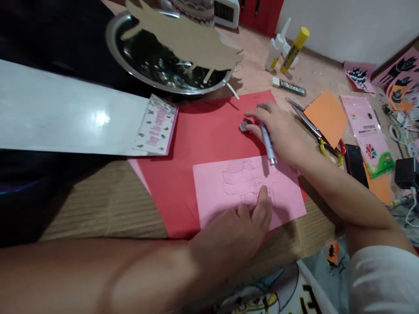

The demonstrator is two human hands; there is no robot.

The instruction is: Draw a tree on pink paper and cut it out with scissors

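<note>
A pink sheet (229,187) with a pencilled outline lies on a larger red sheet (199,139). My left hand (235,231) rests on the pink sheet's near edge, fingers pressed flat onto the drawing. My right hand (278,131) lies past the sheet's far edge, closed round a mechanical pencil (268,146) whose tip points down at the pink paper. Its fingertips touch a small grey eraser (244,126) on the red sheet.
A steel bowl (124,52) with a brown card cut-out (186,39) across it stands at the back. Scissors (322,137), orange paper (327,115), a glue stick (294,50), a glue bottle (275,48), a lead case (290,86) and a phone (355,163) lie right. A white strip (65,113) is at left.
</note>
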